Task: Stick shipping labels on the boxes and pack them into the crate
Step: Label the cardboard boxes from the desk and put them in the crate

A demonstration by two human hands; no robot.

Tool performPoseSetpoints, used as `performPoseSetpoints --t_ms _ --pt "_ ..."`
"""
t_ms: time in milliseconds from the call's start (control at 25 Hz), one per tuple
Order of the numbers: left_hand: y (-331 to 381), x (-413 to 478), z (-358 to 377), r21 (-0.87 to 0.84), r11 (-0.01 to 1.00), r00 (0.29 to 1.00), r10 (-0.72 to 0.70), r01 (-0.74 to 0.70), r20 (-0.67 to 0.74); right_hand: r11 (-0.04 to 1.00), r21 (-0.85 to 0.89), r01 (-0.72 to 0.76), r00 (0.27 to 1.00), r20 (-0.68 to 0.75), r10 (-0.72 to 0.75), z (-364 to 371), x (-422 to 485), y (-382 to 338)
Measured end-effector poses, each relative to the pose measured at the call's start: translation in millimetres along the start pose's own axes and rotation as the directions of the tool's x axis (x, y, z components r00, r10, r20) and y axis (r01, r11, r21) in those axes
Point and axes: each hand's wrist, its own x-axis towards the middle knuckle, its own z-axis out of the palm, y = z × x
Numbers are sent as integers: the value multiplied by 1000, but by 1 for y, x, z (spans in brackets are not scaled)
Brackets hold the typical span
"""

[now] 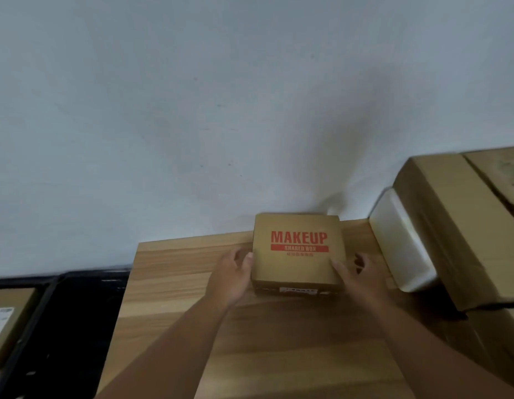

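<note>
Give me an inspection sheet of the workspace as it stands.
Surface: wooden table.
Job's things: MAKEUP box at the table's far edge, white label on its near side; black crate at left; second labelled box far left.
Clutter: white tub and large cartons on the right.
Grippers: left hand and right hand grip the MAKEUP box's sides.
Cables: dark strand under the cartons, possibly a cable.
Surroundings: plain pale wall.

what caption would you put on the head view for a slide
Head view: left hand and right hand grip the MAKEUP box by its sides at the wooden table's far edge.
</note>
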Motion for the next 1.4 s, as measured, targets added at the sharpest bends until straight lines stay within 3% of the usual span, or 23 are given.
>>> performPoseSetpoints --t_ms 160,280,360,480,720,880,960,1040,1120,1160,1200,1280,1360,1400 --pt "-1 0 27 -177 982 994 -47 63 95 988 122 -95 977 201 69 14 4 9" --pt "-1 -16 34 -195 981 999 12 -20 -47 943 251 -217 966 195 170 23 -7 -2" --pt "5 -30 21 -237 970 991 32 -63 -133 916 344 -206 970 198 144 16 -21 -18" --pt "14 -50 -10 -312 947 990 32 -75 -140 896 431 -109 984 174 36 -7 -47 -44" --pt "35 -87 -58 -456 870 978 125 -188 -165 893 433 119 988 40 -151 -48 -110 -97" --pt "44 -101 -79 -593 790 984 73 -155 -161 895 363 258 962 -6 -275 -63 -148 -123" --pt "43 -105 -82 -723 682 992 27 -108 -123 839 321 440 898 -149 -415 -66 -166 -135" --pt "37 -112 -80 -874 484 999 15 -43 -41 674 317 667 740 -387 -550 -65 -188 -150" --pt "30 -119 -73 -943 330 999 50 -34 -19 525 315 791 603 -547 -581 -58 -209 -162" --pt "29 -120 -70 -953 299 996 79 -50 -28 499 372 782 620 -544 -566 -54 -216 -165" --pt "29 -122 -66 -957 284 995 101 -54 -26 501 473 725 689 -468 -554 -51 -222 -167" --pt "38 -128 -62 -923 378 992 124 -75 -30 533 599 598 778 -274 -566 -43 -228 -164" --pt "48 -130 -66 -881 464 991 124 -95 -41 580 466 668 734 -283 -618 -37 -230 -156" --pt "52 -130 -72 -907 418 992 130 -56 -1 586 351 730 682 -321 -658 -35 -230 -153"
